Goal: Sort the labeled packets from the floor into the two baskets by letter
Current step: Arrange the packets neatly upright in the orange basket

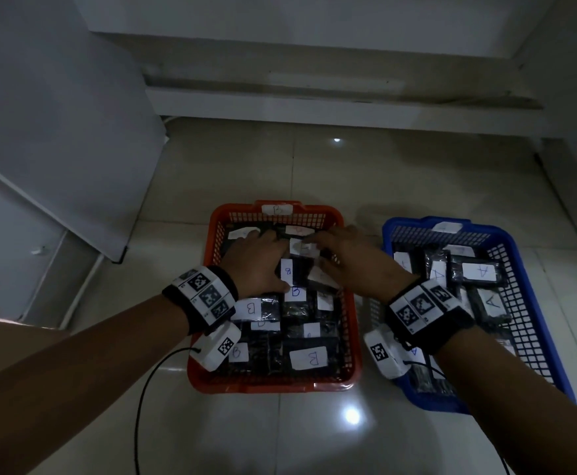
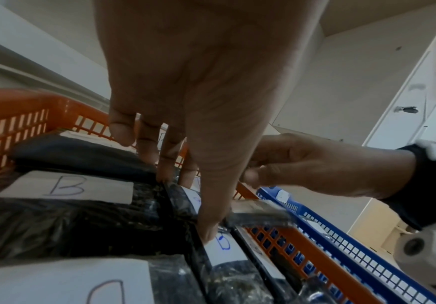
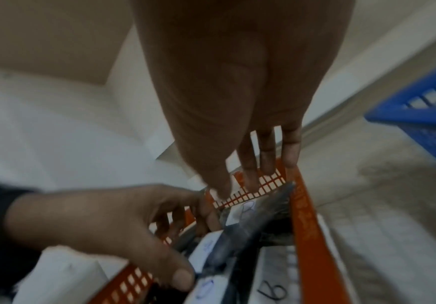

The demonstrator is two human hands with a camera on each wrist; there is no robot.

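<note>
An orange basket (image 1: pixel 211 234) tagged B holds several black packets with white B labels (image 1: pixel 309 358). To its right, a blue basket (image 1: pixel 537 303) holds packets marked A (image 1: pixel 479 271). Both hands reach into the far half of the orange basket. My left hand (image 1: pixel 273 260) has its fingers stretched down onto the packets (image 2: pixel 63 187), and its thumb (image 2: pixel 209 230) presses beside a B label. My right hand (image 1: pixel 335 255) hovers with straight fingers (image 3: pixel 266 156) over a tilted, blurred packet (image 3: pixel 253 222). Whether it touches that packet is unclear.
The baskets stand side by side on pale glossy floor tiles (image 1: pixel 314 440), with a narrow gap between them. A white cabinet (image 1: pixel 57 149) rises at the left and a low step (image 1: pixel 314 108) runs across the back. A black cable (image 1: pixel 143 406) trails from my left wrist.
</note>
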